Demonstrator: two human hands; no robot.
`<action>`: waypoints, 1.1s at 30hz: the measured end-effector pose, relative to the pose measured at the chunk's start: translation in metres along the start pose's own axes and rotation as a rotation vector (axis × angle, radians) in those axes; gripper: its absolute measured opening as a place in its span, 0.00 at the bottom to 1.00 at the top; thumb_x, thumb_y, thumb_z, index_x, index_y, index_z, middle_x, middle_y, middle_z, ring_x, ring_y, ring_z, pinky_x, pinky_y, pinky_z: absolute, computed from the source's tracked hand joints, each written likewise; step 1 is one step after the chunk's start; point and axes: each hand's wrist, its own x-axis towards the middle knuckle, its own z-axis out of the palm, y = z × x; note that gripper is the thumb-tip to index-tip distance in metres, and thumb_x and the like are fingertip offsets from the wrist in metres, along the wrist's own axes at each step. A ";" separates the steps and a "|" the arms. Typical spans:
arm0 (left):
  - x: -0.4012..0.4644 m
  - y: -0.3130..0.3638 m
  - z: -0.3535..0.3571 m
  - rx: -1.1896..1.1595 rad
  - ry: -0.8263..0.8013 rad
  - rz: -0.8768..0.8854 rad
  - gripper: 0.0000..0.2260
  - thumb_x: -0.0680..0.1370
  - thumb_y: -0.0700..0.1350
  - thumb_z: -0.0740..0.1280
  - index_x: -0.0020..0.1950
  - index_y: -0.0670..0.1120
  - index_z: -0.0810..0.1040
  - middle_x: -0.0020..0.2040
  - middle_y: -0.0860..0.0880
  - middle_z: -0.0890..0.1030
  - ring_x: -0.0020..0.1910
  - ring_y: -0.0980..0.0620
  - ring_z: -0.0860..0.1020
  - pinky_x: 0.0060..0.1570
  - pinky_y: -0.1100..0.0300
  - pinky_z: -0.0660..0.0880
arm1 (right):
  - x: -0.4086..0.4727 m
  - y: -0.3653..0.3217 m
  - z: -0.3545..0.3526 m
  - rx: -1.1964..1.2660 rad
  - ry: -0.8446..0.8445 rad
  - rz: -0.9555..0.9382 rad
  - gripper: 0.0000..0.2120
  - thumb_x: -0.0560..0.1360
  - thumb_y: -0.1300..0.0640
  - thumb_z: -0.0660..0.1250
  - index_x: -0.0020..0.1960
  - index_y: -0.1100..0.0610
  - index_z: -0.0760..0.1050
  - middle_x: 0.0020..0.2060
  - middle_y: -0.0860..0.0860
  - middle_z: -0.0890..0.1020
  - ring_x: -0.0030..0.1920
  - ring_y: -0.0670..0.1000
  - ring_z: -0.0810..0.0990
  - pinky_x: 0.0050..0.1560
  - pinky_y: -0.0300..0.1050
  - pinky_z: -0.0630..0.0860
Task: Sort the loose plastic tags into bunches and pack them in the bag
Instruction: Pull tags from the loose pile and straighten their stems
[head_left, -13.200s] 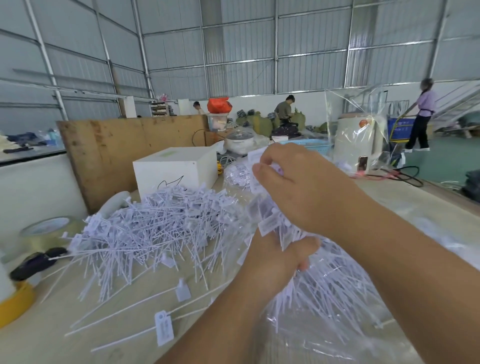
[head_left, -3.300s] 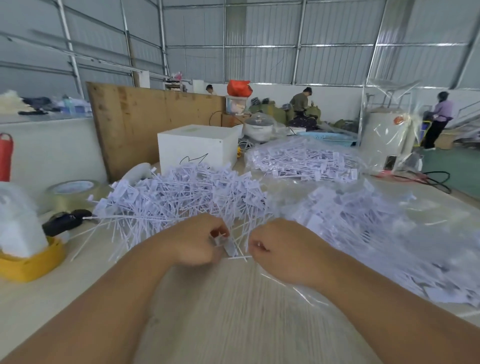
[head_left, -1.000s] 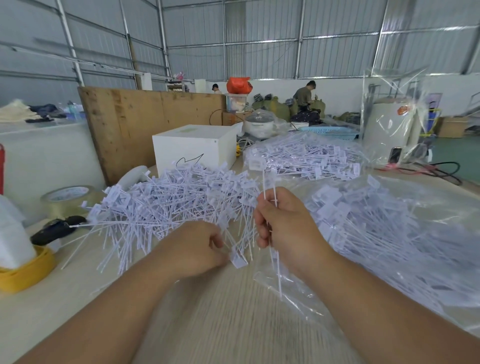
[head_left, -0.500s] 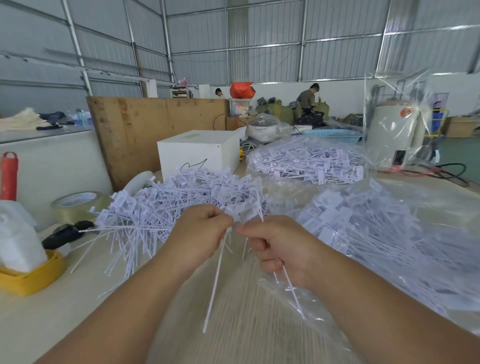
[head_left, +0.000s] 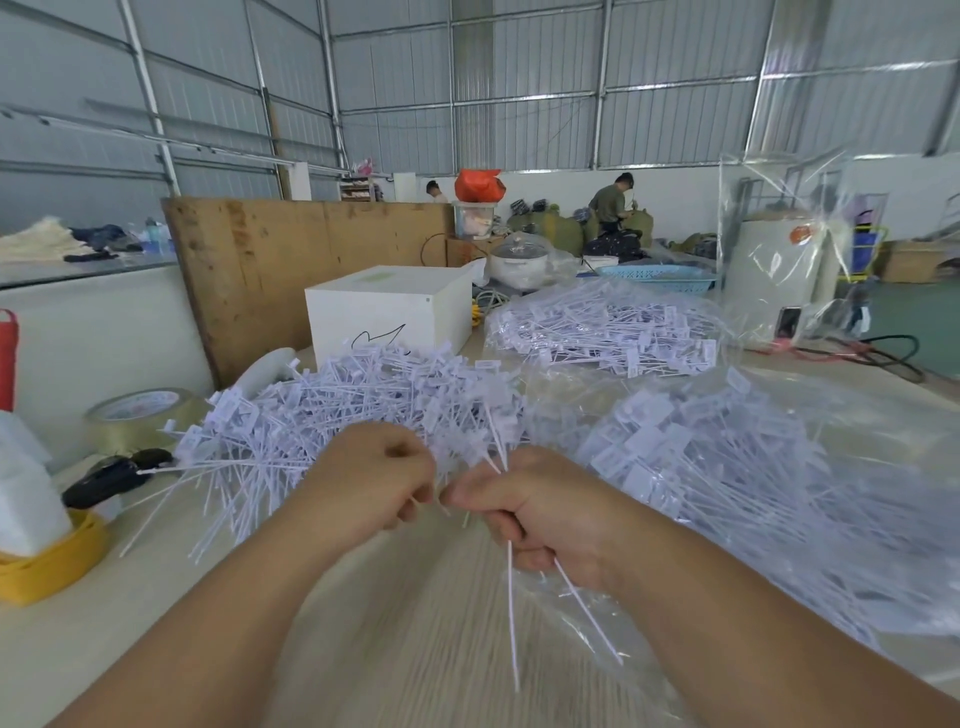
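The right hand (head_left: 540, 512) is curled round a few plastic tags (head_left: 511, 613), their stems hanging below the fist. The left hand (head_left: 371, 480), just beside it, pinches tags at the near edge of the loose tag pile (head_left: 332, 415) on the worktop (head_left: 363, 649). Right of the hands lies a clear bag (head_left: 779, 493) holding bunched tags. Beyond stands a white box (head_left: 387, 309).
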 end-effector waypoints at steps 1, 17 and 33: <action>0.005 -0.004 -0.005 0.082 0.110 -0.002 0.06 0.74 0.40 0.67 0.37 0.46 0.81 0.31 0.50 0.83 0.27 0.54 0.78 0.29 0.59 0.74 | -0.001 0.000 -0.001 -0.001 -0.015 0.001 0.08 0.74 0.62 0.66 0.50 0.65 0.80 0.19 0.49 0.65 0.22 0.47 0.57 0.21 0.34 0.54; 0.068 0.012 0.095 0.847 0.049 -0.199 0.20 0.76 0.49 0.63 0.66 0.49 0.63 0.49 0.48 0.76 0.51 0.45 0.78 0.46 0.52 0.76 | 0.005 -0.006 -0.032 0.504 0.265 0.001 0.06 0.78 0.63 0.62 0.42 0.60 0.74 0.23 0.50 0.68 0.19 0.45 0.60 0.20 0.33 0.55; 0.000 0.027 0.070 0.279 0.149 0.152 0.07 0.77 0.45 0.62 0.54 0.50 0.68 0.40 0.50 0.77 0.37 0.52 0.77 0.34 0.56 0.71 | 0.011 0.001 -0.028 0.324 0.278 0.127 0.14 0.72 0.46 0.72 0.45 0.56 0.77 0.33 0.52 0.76 0.20 0.45 0.60 0.21 0.34 0.55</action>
